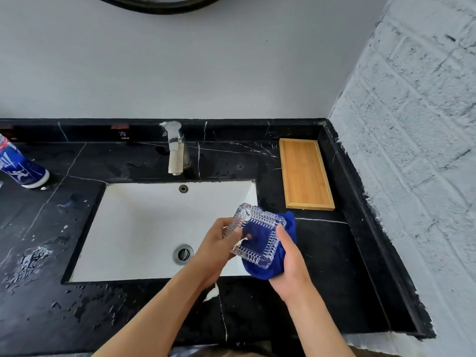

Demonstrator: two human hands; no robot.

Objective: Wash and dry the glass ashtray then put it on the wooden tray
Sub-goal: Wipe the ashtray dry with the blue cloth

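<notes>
A square cut-glass ashtray (257, 234) is held tilted above the right edge of the white sink (144, 228). My left hand (217, 249) grips its left side, fingers showing through the glass. My right hand (289, 264) holds a dark blue cloth (288, 226) pressed against the ashtray's back and right side, thumb on the rim. The wooden tray (305, 173) lies on the black counter at the back right, nothing on it.
A chrome tap (176, 148) stands behind the sink, with no water running. A blue-and-white bottle (22, 167) stands at the far left. The black marble counter (334, 266) is wet with drops. A rough white wall (417, 150) closes the right side.
</notes>
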